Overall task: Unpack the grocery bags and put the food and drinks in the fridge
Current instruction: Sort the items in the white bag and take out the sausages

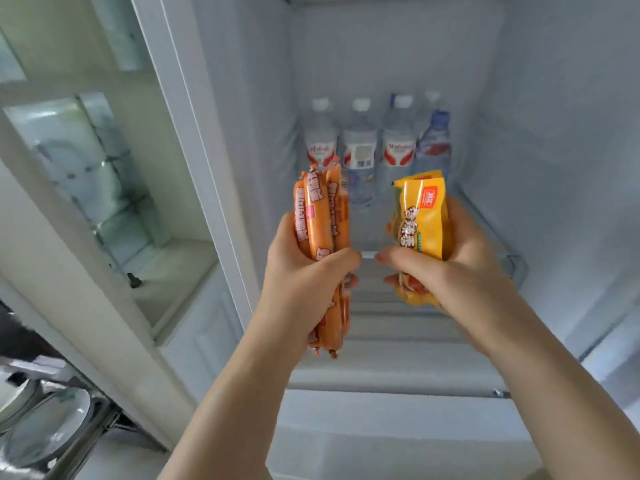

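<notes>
Before the fridge shelf [398, 344], left hand [304, 271] grips upright sausages [322, 220], right hand [450, 261] an upright yellow packet [424, 216].

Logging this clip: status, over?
Left hand grips sausage bundle. Right hand grips yellow packet. Water bottles at shelf back; front free.

Glossy plastic film is seen on the orange sausage pack [320, 216] and the yellow packet [420, 216]. At twelve o'clock, clear smooth plastic bottles [360, 147] are shown.
</notes>
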Motion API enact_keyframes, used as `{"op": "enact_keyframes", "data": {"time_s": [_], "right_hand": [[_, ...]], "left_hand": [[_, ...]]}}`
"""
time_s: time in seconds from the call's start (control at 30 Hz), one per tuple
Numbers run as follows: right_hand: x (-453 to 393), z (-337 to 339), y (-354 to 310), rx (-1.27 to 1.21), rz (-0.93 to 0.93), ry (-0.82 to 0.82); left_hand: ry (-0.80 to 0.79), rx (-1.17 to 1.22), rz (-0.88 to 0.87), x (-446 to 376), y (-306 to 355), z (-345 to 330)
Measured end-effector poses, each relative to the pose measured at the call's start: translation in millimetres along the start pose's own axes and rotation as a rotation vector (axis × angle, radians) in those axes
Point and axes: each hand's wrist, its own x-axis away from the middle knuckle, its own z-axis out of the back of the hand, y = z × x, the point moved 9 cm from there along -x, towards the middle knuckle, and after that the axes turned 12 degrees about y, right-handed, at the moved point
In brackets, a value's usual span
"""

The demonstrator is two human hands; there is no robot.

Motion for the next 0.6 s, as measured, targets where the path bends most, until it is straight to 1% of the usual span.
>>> {"op": "enact_keyframes", "data": {"time_s": [0.2, 0.3, 0.43, 0.6], "right_hand": [[-56.3, 0.8, -59.8, -0.039, 0.131, 0.104], [-77.6, 5.4, -93.8, -0.023, 0.24, 0.153], [-97.8, 7.7, -135.9, -0.033, 0.358, 0.157], [-130.9, 8.8, -189.2, -0.026, 0.457, 0.146]], "left_hand": [[-0.062, 0.048, -0.115, -47.5, 63.8, -24.4], [-0.062, 0.089, -0.183, -66.5, 100.4, -32.1], [-0.065, 0.154, -0.248, -89.8, 143.3, -42.2], [-0.092, 0.224, -0.25, -115.9, 189.6, -53.8]]}}
